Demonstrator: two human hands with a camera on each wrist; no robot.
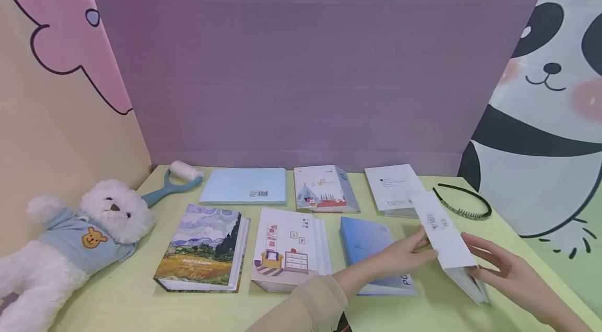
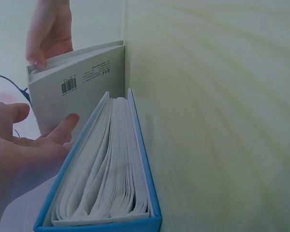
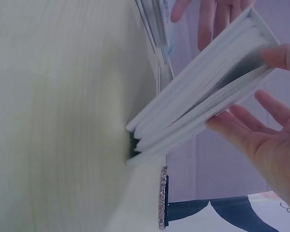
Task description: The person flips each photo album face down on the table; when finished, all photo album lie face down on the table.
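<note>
A white photo album (image 1: 447, 232) stands tilted at the right of the table, its lower edge at the tabletop. My right hand (image 1: 512, 269) grips it; in the right wrist view the thumb lies at the page edges and the fingers (image 3: 232, 128) are against a cover. My left hand (image 1: 400, 256) is at the album's other side, fingers mostly straight by its barcoded cover (image 2: 89, 82) in the left wrist view. Beneath my left forearm lies a blue album (image 1: 367, 240), partly hidden; its page edges (image 2: 104, 169) face the left wrist camera.
A landscape-covered photo album (image 1: 202, 248) and a furniture-print album (image 1: 287, 253) lie to the left. Behind are a pale blue album (image 1: 244, 184), a tent-print album (image 1: 322, 188), a white album (image 1: 392, 185) and a headband (image 1: 465, 212). A teddy bear (image 1: 94, 238) and lint roller (image 1: 174, 185) sit left.
</note>
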